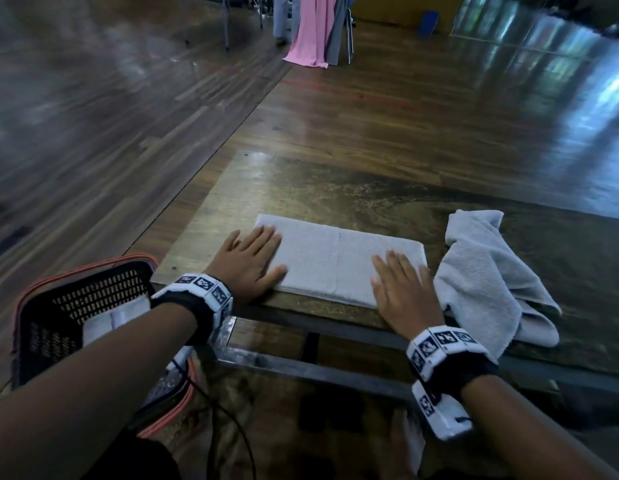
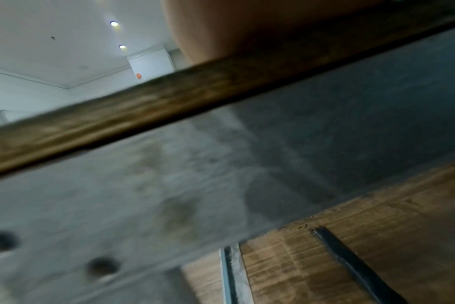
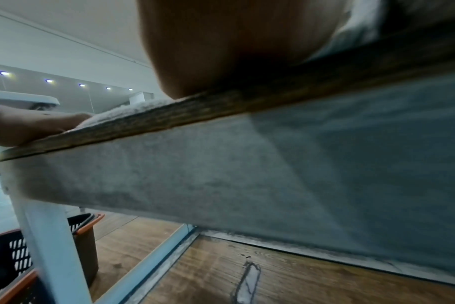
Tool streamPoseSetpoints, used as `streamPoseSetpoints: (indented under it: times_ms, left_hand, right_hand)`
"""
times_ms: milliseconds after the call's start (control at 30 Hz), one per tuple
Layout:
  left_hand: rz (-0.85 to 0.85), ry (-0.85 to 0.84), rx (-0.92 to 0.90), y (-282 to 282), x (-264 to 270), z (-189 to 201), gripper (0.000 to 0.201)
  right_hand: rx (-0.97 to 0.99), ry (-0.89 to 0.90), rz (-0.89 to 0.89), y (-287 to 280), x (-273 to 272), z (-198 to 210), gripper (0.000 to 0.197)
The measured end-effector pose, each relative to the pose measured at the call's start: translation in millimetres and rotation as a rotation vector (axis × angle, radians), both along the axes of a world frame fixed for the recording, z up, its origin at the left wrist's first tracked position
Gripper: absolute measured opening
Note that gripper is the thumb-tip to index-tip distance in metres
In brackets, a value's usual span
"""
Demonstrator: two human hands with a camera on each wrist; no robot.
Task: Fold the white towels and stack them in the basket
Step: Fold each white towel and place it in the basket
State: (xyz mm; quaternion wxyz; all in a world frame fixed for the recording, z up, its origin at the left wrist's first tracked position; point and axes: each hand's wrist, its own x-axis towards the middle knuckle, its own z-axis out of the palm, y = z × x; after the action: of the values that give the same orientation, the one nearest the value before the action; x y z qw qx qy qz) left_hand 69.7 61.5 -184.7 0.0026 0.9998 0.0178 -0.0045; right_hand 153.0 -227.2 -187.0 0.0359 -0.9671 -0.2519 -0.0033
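A white towel (image 1: 336,259), folded into a long rectangle, lies flat near the front edge of the low wooden table (image 1: 336,188). My left hand (image 1: 247,261) rests flat on its left end with straight fingers. At the towel's right end my right hand (image 1: 401,289) presses down the same way. A second white towel (image 1: 488,278) lies crumpled just right of my right hand. The dark basket (image 1: 69,306) with an orange rim stands on the floor at the left, a folded white towel (image 1: 110,318) inside it. Both wrist views show only a palm and the table's edge.
The table's metal frame (image 1: 301,362) runs below its front edge. A black cable (image 1: 228,420) trails on the wooden floor near the basket. Far behind, pink cloth (image 1: 311,29) hangs beside chair legs and a person's legs. A blue bin (image 1: 428,23) stands at the back.
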Motion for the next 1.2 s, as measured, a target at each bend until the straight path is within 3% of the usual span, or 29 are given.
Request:
streamPoseSetpoints:
  times_ms: [133,267,367,500,633,767,900,1000,1100,1200]
  left_hand:
    - [0.079,0.009,-0.027,14.4,-19.0,-1.3,0.078]
    - [0.279,0.052,-0.045,15.0,-31.9,5.1,0.067]
    - [0.327,-0.061,-0.065,11.6,-35.1,17.6,0.051]
    - [0.403,-0.070,-0.173,5.6,-36.7,37.2,0.036]
    - [0.463,0.028,-0.348,11.2,-37.5,42.0,0.044]
    - [0.488,0.102,-0.488,15.5,-34.6,39.7,0.039]
    - [0.503,0.124,-0.515,15.1,-29.6,37.6,0.034]
    - [0.489,0.161,-0.533,17.9,-27.0,36.1,0.035]
    - [0.500,0.103,-0.580,27.2,-27.8,40.0,0.026]
    - [0.563,-0.179,-0.530,46.1,-33.6,52.5,0.020]
  right_hand:
    - [-0.108,0.004,-0.056,-33.2,-5.7,3.6,0.053]
    - [-0.132,0.082,-0.067,-39.6,-2.9,18.2,0.059]
    - [-0.098,-0.004,-0.042,-25.9,-4.2,28.7,0.059]
    - [-0.038,-0.041,-0.021,25.4,10.4,46.6,0.047]
    - [0.002,0.053,0.082,96.8,35.3,61.6,0.027]
    - [-0.101,0.138,0.135,159.2,43.4,64.6,0.031]
    - [-0.069,0.304,0.185,205.8,41.5,63.7,0.042]
    - [-0.124,0.277,0.221,226.5,40.3,61.0,0.043]
    - [0.002,0.205,0.210,236.6,40.1,69.2,0.035]
    - [0.300,0.087,0.216,242.8,35.8,89.1,0.020]
